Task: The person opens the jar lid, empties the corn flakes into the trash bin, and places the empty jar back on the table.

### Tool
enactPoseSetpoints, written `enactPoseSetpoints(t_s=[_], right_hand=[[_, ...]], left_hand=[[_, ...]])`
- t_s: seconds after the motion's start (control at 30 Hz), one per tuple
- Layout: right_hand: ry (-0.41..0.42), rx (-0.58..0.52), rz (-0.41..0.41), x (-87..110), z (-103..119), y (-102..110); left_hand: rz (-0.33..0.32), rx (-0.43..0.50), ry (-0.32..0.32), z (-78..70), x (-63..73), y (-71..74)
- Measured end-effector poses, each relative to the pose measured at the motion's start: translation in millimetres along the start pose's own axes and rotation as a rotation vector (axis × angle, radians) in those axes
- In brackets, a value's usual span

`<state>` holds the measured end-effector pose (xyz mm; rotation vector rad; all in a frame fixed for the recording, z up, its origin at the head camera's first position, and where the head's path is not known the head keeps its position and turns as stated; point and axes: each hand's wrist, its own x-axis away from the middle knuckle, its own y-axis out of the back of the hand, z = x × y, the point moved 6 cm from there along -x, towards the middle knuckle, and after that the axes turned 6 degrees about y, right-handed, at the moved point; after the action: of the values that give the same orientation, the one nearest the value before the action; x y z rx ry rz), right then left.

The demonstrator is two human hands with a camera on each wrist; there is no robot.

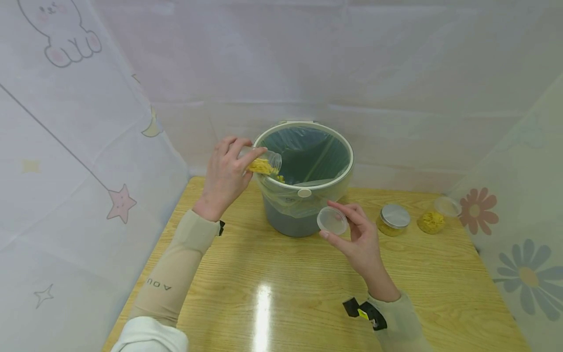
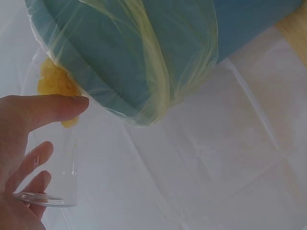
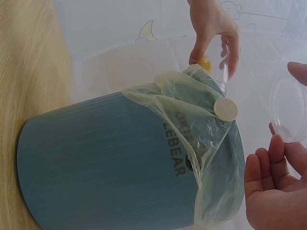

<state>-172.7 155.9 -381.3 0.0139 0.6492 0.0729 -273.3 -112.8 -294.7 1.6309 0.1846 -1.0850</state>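
Observation:
My left hand (image 1: pixel 229 171) grips a clear jar (image 1: pixel 274 159), tipped so its mouth points over the left rim of a trash can (image 1: pixel 286 220). Yellow bits (image 1: pixel 261 166) lie along the jar's lower side, and a few show at its mouth. In the left wrist view the thumb lies across the jar (image 2: pixel 67 163) beside the yellow clump (image 2: pixel 55 81). My right hand (image 1: pixel 361 239) pinches a round translucent lid (image 1: pixel 332 221) by its edge, in front of the can. The right wrist view shows the same lid (image 3: pixel 288 108) between thumb and fingers.
A light plastic bag (image 3: pixel 182 110) lines the can and folds over its rim. To the right on the wooden table (image 1: pixel 299 283) stand a silver-lidded jar (image 1: pixel 395 217) and a clear jar with yellow bits (image 1: pixel 432 222). Printed cloth (image 1: pixel 396 88) surrounds the table.

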Motion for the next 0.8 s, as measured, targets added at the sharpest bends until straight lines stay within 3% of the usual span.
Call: enactPoseSetpoints(t_s=[0.8], right_hand=[[0.010,-0.008,-0.007,0.4,1.5,0.9]], left_hand=[[-0.045,0.075,-0.004,0.6,-2.3,3.1]])
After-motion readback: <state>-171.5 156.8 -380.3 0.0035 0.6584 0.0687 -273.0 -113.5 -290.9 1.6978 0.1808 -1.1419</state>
